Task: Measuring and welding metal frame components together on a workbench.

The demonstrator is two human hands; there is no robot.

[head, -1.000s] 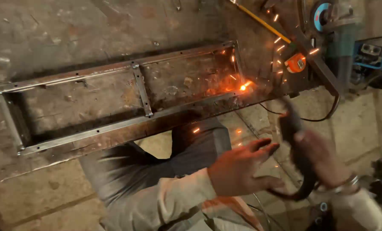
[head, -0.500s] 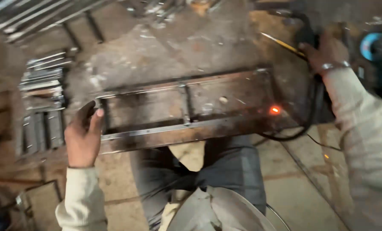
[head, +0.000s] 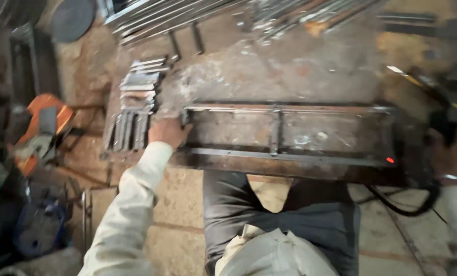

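Left hand (head: 167, 132) curls its fingers around the left end of the long metal frame (head: 290, 135) – maybe to keep it steady – while the right hand (head: 456, 153), past the frame's right end, is too blurry to tell how it holds the black cable (head: 407, 202).

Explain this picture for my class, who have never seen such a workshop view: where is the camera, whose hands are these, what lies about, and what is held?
The camera sits on a person's head and looks down, so you see their own arms and knees. In front lies a long rectangular steel frame with a crossbar, on a rough metal work surface. The left hand grips the frame's left end. The right hand is at the right edge, blurred; it seems to hold a welding rod holder with a black cable, but I cannot tell for sure. A small red glow marks a hot spot near the frame's right corner. Short cut steel pieces are stacked left of the frame, long bars lie behind, and an orange machine stands far left.
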